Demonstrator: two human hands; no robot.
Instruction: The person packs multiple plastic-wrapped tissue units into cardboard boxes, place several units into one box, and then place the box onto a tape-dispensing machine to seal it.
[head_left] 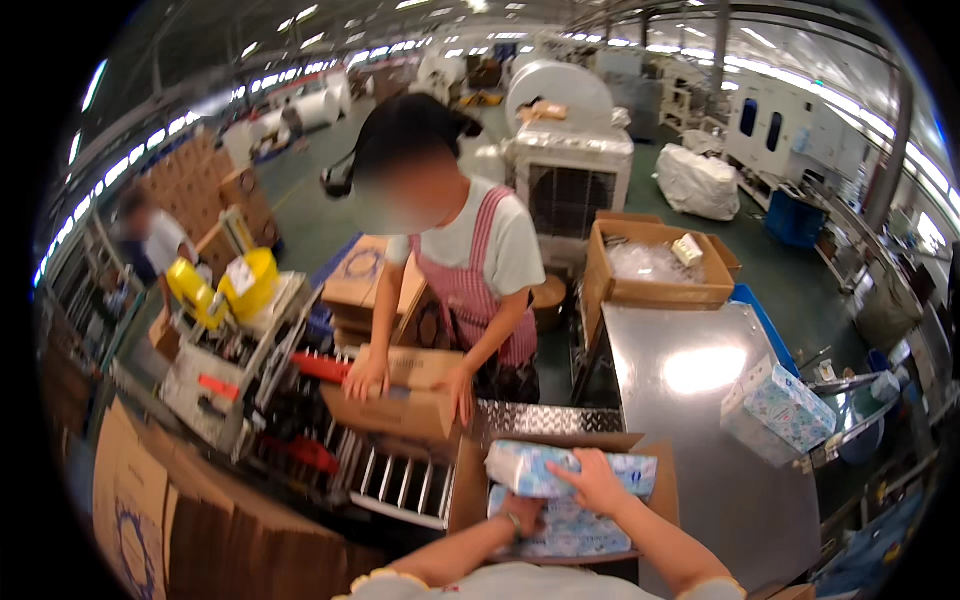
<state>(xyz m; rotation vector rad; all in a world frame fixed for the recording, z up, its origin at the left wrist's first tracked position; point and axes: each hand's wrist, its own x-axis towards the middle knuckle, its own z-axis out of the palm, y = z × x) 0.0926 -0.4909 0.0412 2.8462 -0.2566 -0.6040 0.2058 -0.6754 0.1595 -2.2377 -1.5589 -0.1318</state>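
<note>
In front of me an open cardboard box (662, 462) holds blue-and-white packs of tissues. One tissue pack (520, 466) lies tilted across the top, above a lower tissue pack (575, 535). My right hand (597, 482) grips the upper pack from above, thumb toward the left. Down at the near side of that pack is my left hand (524, 513), between the upper and lower packs; its fingers are blurred and partly hidden. Across from me, a co-worker in a checked apron presses both hands on a closed carton (400, 395).
A roller conveyor (400, 487) runs to the left of my box. On the right, a shiny metal table (690, 400) carries wrapped tissue packs (785, 410) and, at its far end, a carton of clear plastic (660, 285). Flattened cardboard (250, 550) stands at the near left.
</note>
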